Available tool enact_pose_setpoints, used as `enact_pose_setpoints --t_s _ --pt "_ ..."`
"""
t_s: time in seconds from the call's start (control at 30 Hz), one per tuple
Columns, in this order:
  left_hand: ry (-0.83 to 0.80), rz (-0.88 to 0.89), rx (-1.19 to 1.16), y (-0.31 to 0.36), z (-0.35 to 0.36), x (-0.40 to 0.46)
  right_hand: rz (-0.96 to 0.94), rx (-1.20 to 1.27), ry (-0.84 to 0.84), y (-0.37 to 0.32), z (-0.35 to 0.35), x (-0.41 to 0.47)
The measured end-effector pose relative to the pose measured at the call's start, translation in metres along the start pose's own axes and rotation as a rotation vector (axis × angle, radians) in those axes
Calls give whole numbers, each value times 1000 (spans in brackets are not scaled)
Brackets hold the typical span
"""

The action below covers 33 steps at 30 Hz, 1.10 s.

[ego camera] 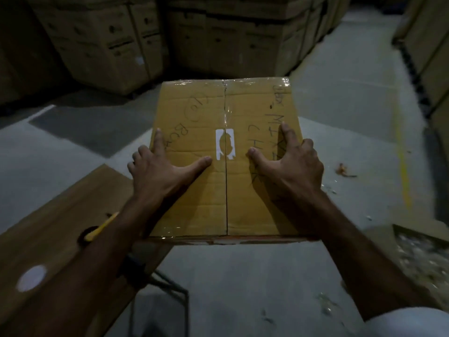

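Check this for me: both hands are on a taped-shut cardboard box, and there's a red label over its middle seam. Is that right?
Not quite: the label is white, not red. The head view shows the left hand and the right hand on the taped-shut cardboard box, with a torn white label over its middle seam.

Left forearm [97, 251] and right forearm [352, 251] extend forward, bare. Left hand [165, 171]: palm down, thumb and index finger straight and spread wide, remaining fingers bent down over the left edge of the carton [226, 190]. Right hand [291, 164]: mirrored pose, remaining fingers bent over the right edge.
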<state>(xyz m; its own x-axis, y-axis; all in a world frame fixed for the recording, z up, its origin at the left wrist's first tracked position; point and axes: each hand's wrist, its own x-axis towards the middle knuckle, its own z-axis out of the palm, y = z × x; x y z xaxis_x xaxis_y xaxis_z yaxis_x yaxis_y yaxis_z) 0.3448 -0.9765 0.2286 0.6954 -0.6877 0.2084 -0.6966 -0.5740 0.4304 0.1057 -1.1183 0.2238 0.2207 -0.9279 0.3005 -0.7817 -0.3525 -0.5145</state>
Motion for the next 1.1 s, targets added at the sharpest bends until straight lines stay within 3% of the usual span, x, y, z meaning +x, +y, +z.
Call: enact_pose_setpoints --t_s 0.17,0.43,0.63,0.93,1.1 --pt "-210 99 -14 86 107 27 203 -29 -7 116 12 36" --pt "-585 235 36 139 314 64 541 47 -129 281 95 45" --pt "-813 285 110 130 499 75 684 83 -192 400 209 41" --pt "-887 309 142 78 783 48 825 136 -226 593 426 -11" --pt "-916 245 165 38 885 22 834 140 -301 663 512 -31"
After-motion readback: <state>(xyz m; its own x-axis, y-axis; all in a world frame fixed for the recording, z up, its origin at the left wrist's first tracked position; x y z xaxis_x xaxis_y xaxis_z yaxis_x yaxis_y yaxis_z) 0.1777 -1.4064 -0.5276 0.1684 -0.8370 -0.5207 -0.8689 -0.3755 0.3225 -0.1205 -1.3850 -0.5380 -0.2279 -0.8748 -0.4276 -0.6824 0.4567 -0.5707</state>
